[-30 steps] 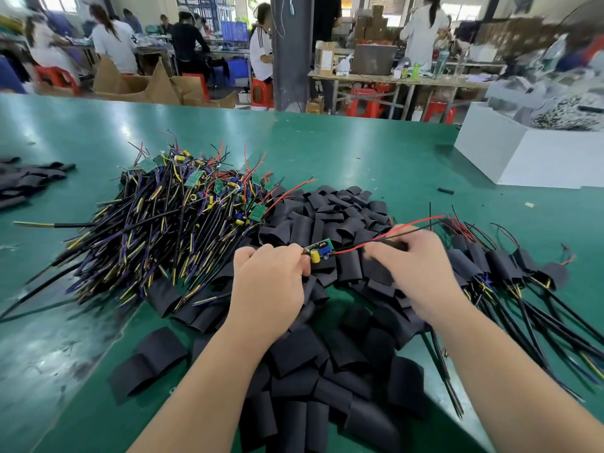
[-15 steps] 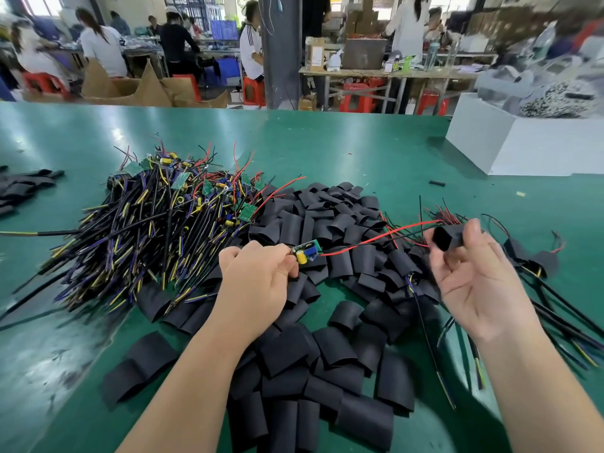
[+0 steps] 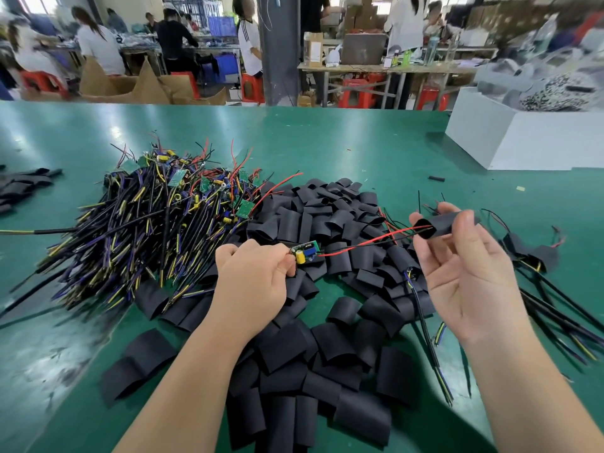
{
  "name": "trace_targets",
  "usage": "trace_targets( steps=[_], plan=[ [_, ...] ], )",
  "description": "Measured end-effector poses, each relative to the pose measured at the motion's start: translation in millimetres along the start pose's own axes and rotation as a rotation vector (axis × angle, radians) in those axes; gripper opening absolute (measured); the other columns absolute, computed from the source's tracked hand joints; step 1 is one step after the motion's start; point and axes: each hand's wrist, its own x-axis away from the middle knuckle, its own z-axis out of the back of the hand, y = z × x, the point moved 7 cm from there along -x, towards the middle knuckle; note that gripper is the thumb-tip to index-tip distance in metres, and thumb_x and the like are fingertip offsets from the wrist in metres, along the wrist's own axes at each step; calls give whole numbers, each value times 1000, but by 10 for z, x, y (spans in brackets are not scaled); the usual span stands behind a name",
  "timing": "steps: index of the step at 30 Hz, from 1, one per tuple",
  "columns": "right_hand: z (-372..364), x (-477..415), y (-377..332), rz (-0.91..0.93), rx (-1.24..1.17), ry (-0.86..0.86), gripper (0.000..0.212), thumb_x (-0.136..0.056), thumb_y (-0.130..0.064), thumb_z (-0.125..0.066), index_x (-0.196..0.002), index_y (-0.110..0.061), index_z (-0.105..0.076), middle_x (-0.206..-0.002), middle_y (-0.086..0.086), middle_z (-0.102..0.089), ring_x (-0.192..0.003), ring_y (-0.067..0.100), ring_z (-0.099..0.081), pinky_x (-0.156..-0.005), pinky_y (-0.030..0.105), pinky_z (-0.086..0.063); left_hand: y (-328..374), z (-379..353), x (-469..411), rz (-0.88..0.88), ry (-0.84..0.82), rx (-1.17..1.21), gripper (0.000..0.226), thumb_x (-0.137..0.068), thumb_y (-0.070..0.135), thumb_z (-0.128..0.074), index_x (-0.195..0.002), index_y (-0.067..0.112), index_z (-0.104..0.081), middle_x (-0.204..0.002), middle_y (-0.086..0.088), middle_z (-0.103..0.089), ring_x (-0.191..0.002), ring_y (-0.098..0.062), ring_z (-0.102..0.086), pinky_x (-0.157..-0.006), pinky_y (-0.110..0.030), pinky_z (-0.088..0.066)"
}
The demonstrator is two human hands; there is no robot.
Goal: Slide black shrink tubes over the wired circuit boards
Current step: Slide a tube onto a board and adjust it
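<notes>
Left grip [image 3: 251, 282]: fingers curled, thumb and forefinger pinching one end of a small circuit board [image 3: 306, 252], yellow capacitor facing up. The board is held above the table centre, over the loose pile of shrink tubes [image 3: 327, 354]. Its red and black leads [image 3: 369, 239] run toward 3 o'clock and reach the mouth of one black shrink tube [image 3: 443, 223].

Right grip [image 3: 467, 279]: palm up, thumb and fingertips pinching that tube, its rounded mouth facing 9 o'clock. The tube is well apart from the board.

On the green table [image 3: 327, 142]: heap of bare wired boards [image 3: 147, 223] at 10 o'clock, sleeved units [image 3: 536, 259] at 3 o'clock, white box [image 3: 523, 142] at 2 o'clock.
</notes>
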Motion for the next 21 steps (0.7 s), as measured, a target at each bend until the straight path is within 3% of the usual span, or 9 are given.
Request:
trace_targets(
  steps=[5,11,16,18,21],
  plan=[
    [-25,29,-28,97,98,42,31,-75,-18,-64,-104,-11,-61,-87,9,-64,-86,22,-72,-74,25,-55,11,6,-1,-8,31,-95,29,-88,20,-46,-62,21,-59,-48,12,-28,-60,-20,-46,-71,-34,-20],
    [28,29,-26,116,155,103,30,-74,-21,-69,-101,-12,-62,-95,11,-62,-87,25,-70,-74,27,-55,-13,-13,-2,-12,8,-203,30,-89,25,-43,-62,22,-58,-53,5,-52,-64,-21,-48,-71,-32,-16],
    [87,31,-8,74,168,134,17,-72,-26,-73,-83,-16,-64,-79,1,-64,-77,19,-64,-68,25,-54,-19,11,-6,-4,10,-275,29,-87,25,-44,-62,23,-57,-53,5,-53,-65,-23,-48,-70,-33,-15],
    [74,36,-5,80,203,138,25,-69,-24,-74,-90,-15,-64,-76,-2,-65,-73,17,-67,-69,26,-55,-3,19,-1,-2,16,-249,29,-88,25,-44,-62,22,-58,-52,7,-48,-64,-22,-48,-70,-33,-15],
    [7,51,70,60,251,134,52,-59,-24,-79,-106,-12,-61,-80,3,-61,-83,24,-70,-72,28,-56,62,12,0,2,10,-86,29,-88,24,-46,-63,23,-59,-49,11,-33,-64,-20,-47,-72,-35,-21]
  ],
)
